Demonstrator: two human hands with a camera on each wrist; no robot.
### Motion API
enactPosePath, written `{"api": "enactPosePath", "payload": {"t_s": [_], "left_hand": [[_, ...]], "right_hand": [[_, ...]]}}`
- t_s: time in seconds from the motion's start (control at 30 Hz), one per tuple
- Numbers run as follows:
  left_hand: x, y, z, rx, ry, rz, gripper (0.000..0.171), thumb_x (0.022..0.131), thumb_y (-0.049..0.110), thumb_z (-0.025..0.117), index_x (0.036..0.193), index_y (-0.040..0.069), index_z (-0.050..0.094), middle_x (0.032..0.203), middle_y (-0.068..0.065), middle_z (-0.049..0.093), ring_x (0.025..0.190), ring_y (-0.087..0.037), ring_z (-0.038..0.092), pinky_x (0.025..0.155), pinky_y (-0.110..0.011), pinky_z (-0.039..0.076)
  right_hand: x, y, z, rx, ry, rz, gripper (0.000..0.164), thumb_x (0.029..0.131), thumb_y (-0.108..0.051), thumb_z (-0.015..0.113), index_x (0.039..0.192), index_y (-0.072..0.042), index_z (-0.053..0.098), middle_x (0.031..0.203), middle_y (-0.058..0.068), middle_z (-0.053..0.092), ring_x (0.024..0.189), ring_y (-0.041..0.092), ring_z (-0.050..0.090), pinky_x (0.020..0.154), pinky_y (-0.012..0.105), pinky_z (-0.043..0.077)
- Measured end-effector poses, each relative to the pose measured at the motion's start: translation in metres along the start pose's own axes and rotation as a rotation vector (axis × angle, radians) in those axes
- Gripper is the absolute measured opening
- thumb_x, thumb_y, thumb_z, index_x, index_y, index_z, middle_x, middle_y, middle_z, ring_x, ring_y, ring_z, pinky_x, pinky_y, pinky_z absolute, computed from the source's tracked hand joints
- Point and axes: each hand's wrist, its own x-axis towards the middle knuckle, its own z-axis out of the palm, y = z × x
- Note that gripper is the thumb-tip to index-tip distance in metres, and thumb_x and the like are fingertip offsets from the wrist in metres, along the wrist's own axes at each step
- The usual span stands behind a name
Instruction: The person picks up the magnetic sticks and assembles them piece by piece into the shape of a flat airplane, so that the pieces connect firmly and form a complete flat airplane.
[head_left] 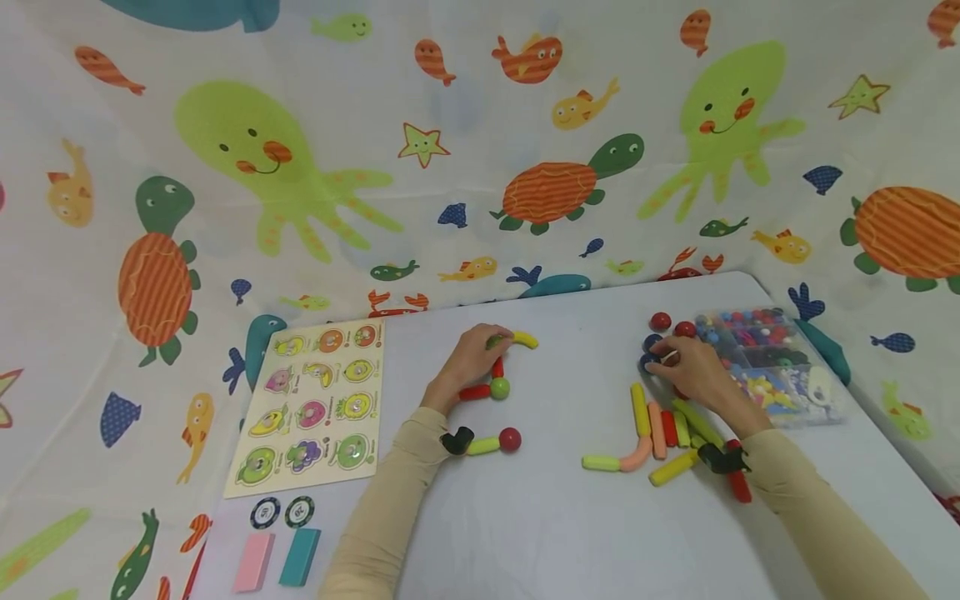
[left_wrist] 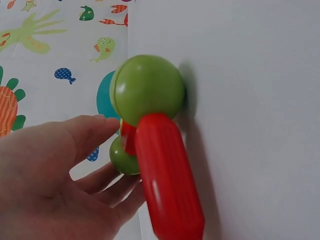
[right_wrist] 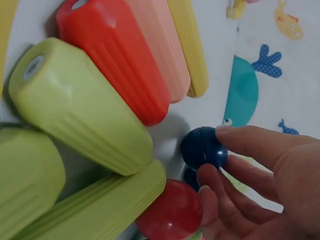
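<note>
In the head view my left hand (head_left: pixel 471 357) holds a green ball that its fingers partly cover, at the corner of a chain of magnetic sticks and balls. A yellow curved stick (head_left: pixel 525 339) extends right from there. Below, a red stick runs to another green ball (head_left: pixel 499 388), with a second red stick (head_left: pixel 475 392) on its left; the left wrist view shows this nearer ball (left_wrist: pixel 147 90) large. My right hand (head_left: pixel 693 367) pinches a dark blue ball (right_wrist: pixel 202 147) between thumb and fingers. Close beside those fingers lies a red ball (right_wrist: pixel 170 210).
Several coloured sticks (head_left: pixel 658 429) lie below my right hand, beside a compartment box (head_left: pixel 813 415) of beads. A yellow-green stick (head_left: pixel 483 446) with a red ball (head_left: pixel 510 439) lies centrally. At left are a fruit puzzle board (head_left: pixel 300 417), two chips (head_left: pixel 266 512) and pink and teal blocks (head_left: pixel 300 557).
</note>
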Motion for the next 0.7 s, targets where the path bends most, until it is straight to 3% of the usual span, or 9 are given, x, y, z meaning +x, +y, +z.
{"api": "enactPosePath", "payload": {"t_s": [0.17,0.57,0.7], "left_hand": [[0.001,0.002,0.002,-0.017,-0.022,0.000,0.031,0.105,0.027,0.056,0.129,0.012,0.069,0.136,-0.009,0.063,0.131,-0.026,0.054,0.116,-0.044,0.040],[0.008,0.000,0.005,0.081,-0.046,0.035,0.029,0.105,0.025,0.057,0.123,0.009,0.072,0.135,-0.013,0.063,0.130,-0.029,0.055,0.114,-0.043,0.042],[0.008,-0.003,0.004,0.056,-0.042,0.023,0.031,0.105,0.026,0.057,0.128,0.009,0.071,0.139,-0.013,0.061,0.131,-0.030,0.054,0.115,-0.044,0.041]], "right_hand": [[0.003,0.000,0.005,-0.014,-0.015,-0.031,0.036,0.093,-0.018,0.075,0.121,0.003,0.065,0.106,0.022,0.071,0.089,0.029,0.068,0.067,0.033,0.057],[0.015,-0.012,0.014,-0.045,-0.069,-0.026,0.042,0.092,-0.021,0.076,0.126,0.002,0.063,0.110,0.019,0.070,0.093,0.027,0.064,0.083,0.045,0.058],[0.022,-0.023,0.018,-0.027,-0.058,-0.058,0.041,0.093,-0.020,0.075,0.125,0.001,0.063,0.110,0.019,0.069,0.093,0.027,0.063,0.081,0.043,0.058]]}}
